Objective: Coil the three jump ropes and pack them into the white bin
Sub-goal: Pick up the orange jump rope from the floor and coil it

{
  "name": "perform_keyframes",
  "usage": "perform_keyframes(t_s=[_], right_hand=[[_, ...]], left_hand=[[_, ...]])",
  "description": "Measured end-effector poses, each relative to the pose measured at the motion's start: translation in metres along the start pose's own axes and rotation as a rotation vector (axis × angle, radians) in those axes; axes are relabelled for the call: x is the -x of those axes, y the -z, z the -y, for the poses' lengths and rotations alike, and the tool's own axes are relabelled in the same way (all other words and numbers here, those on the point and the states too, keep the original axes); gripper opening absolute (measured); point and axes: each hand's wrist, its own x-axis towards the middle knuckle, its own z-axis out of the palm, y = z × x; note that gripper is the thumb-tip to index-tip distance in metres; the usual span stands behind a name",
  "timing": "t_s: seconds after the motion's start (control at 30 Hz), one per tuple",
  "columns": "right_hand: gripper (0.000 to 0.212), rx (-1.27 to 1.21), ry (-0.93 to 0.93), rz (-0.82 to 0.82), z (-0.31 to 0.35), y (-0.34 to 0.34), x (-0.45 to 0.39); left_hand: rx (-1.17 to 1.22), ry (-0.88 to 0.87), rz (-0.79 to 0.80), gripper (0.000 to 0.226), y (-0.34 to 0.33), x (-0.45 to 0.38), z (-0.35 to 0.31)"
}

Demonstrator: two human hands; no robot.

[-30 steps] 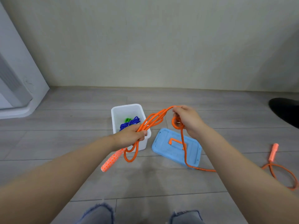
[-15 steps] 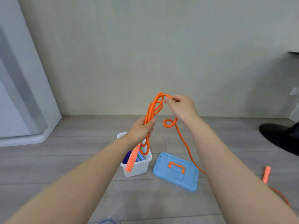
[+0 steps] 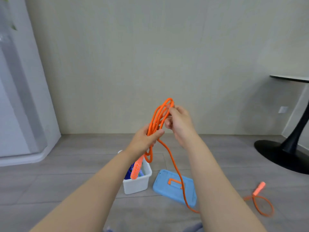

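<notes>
rope [image 3: 175, 166] limp, light; left hand [image 3: 147, 139] grips coils, right hand [image 3: 178, 123] pinches top loop. tail trails toward 4 o'clock; best gathered near coils. bin [image 3: 138, 185] below.

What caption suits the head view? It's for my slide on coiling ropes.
Left hand grips orange jump rope coils, right hand feeds a loop, above white bin.

Both forearms are bare to the lower edge of the frame, with no sleeves, watch or rings showing on the left hand [image 3: 145, 139] or right hand [image 3: 179, 123]. Frayed blue denim [image 3: 195, 228] shows at bottom centre.
</notes>
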Motion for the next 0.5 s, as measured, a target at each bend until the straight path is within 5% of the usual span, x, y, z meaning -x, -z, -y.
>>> perform_keyframes(t_s=[0.23, 0.4, 0.5], right_hand=[[0.020, -0.292, -0.105, 0.088, -0.006, 0.009, 0.010], [0.027, 0.042, -0.079, -0.056, -0.025, 0.023, 0.006], [0.018, 0.199, -0.241, 0.103, -0.044, 0.031, 0.010]], left_hand=[[-0.144, -0.001, 0.035, 0.017, -0.013, -0.004, 0.010], [0.049, 0.101, 0.000, 0.014, -0.013, -0.010, 0.020], [0.231, 0.176, -0.060, 0.018, -0.006, -0.017, 0.030]])
